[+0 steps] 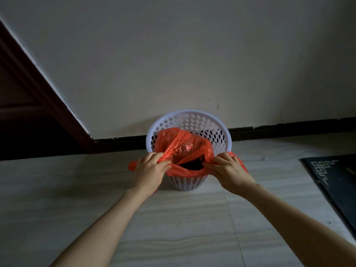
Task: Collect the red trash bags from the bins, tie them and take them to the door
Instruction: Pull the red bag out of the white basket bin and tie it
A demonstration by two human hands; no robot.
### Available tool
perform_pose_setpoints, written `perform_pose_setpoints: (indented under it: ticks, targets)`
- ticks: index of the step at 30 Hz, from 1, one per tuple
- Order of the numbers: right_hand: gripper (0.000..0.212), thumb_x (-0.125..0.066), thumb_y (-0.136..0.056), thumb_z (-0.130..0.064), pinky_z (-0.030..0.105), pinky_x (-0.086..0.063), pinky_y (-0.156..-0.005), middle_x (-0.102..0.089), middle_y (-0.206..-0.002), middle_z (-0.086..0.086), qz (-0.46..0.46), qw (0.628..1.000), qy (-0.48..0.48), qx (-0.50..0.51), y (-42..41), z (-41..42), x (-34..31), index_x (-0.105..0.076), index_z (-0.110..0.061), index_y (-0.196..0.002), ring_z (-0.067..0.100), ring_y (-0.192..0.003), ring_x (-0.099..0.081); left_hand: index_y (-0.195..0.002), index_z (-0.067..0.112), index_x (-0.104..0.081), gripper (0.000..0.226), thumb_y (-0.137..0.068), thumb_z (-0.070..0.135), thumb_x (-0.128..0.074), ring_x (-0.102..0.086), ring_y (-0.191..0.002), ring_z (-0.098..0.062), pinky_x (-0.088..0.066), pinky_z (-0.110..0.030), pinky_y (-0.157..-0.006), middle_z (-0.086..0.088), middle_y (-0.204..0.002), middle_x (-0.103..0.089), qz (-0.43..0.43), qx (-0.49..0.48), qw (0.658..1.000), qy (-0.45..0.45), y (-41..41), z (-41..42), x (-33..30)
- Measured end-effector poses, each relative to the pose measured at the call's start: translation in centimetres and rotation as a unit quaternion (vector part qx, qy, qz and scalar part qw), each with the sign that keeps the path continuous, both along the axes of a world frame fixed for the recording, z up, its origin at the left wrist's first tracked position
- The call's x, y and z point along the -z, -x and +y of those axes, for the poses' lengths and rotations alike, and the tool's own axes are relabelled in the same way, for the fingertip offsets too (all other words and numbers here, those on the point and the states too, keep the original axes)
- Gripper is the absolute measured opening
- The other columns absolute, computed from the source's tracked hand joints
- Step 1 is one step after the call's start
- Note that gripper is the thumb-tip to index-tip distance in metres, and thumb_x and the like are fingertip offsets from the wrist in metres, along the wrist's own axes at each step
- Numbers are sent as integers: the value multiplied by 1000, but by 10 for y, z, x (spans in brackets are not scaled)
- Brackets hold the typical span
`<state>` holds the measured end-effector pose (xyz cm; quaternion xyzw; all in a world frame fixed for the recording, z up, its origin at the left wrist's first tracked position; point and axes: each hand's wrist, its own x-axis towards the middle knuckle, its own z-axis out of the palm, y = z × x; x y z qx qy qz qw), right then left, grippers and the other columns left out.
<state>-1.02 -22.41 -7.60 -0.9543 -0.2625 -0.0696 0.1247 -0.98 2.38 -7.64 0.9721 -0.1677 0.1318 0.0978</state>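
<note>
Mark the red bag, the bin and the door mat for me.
red bag [185, 149], head view, on the crumpled plastic inside the bin.
bin [192, 117], head view, on the far perforated wall.
door mat [335, 182], head view, on its dark surface at right.

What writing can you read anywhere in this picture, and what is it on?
Dark floor mat: pale lettering near its upper end, seen sideways and at a slant; the characters cannot be made out as words.
Red trash bag: no print visible.
White perforated bin: no label or brand visible.
Wall and door: no signs or numbers.
So nothing here can be quoted with confidence.
</note>
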Motion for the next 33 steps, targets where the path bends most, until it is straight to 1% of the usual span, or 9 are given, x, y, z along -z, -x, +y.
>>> perform_pose_setpoints:
  ticks: [2,6,9,12,15,20,25,30,33]
  targets:
    - [24,-63,-83,-27,42,-46,-78,-71,-104,0,20,1000,-4,-2,-7,12,-5,-69,-22,-105,27,-97,-62,-72,16,-76,17,-58,20,-84,-69,-70,-22,-55,-29,-54,-4,-72,-72,-50,7,998,-24,-7,4,-3]
    - [29,-81,-63,-30,31,-52,-59,-72,-76,-7,-72,996,53,-23,-1,24,-10,-72,-22,-89,19,-70,-65,-60,19,-69,18,-61,27,-85,-62,-56,-15,-46,-22,-38,4,-54,-60,-93,25,992,-87,-10,6,-7]
    - [55,-87,-54,-27,28,-51,-47,-73,-76,-1,-102,994,37,0,2,29,-11,-68,-12,-104,20,-68,-67,-68,18,-70,22,-55,20,-88,-59,-52,-13,-43,-22,-34,3,-50,-56,-137,21,983,-122,-11,-2,-12]
    - [70,-77,-70,-23,35,-52,-50,-69,-98,9,-46,998,25,42,3,34,-7,-46,-6,-131,29,-92,-63,-92,11,-72,52,-44,18,-91,-61,-46,-16,-40,-21,-30,-2,-54,-63,-131,-48,983,-116,-15,-14,-15]
    - [69,-60,-82,-16,46,-49,-76,-54,-116,16,91,979,-110,149,6,36,0,-24,-10,-141,33,-105,-48,-78,10,-70,30,-56,19,-87,-61,-46,-24,-45,-26,-33,-7,-55,-62,-80,-116,990,6,-15,-24,-9]
    - [71,-44,-87,-13,43,-49,-67,-47,-115,18,110,933,-226,258,13,39,1,-2,-23,-143,39,-89,-56,-77,2,-64,5,-78,4,-69,-57,-58,-26,-53,-40,-50,-11,-75,-54,-34,-51,975,214,-7,-29,20]
    - [17,-30,-90,-19,50,-53,-66,-63,-90,15,167,847,-363,352,14,45,-2,-27,-34,-97,34,-73,-60,-104,7,-65,21,-83,10,-63,-60,-62,-22,-55,-33,-54,-8,-81,-56,-65,-13,983,172,9,-23,24]
    - [59,-43,-83,0,37,-48,-67,-54,-82,-5,141,825,-424,347,10,42,-4,-21,-21,-134,25,-76,-57,-98,10,-70,31,-68,15,-79,-63,-70,-24,-55,-29,-57,-10,-84,-63,-100,53,989,91,21,-18,19]
    - [50,-49,-82,-2,48,-54,-74,-55,-81,-5,149,804,-444,367,7,38,-5,-28,-17,-125,23,-76,-58,-88,10,-72,34,-63,30,-82,-63,-73,-25,-56,-30,-62,-11,-84,-63,-81,58,992,76,24,-19,14]
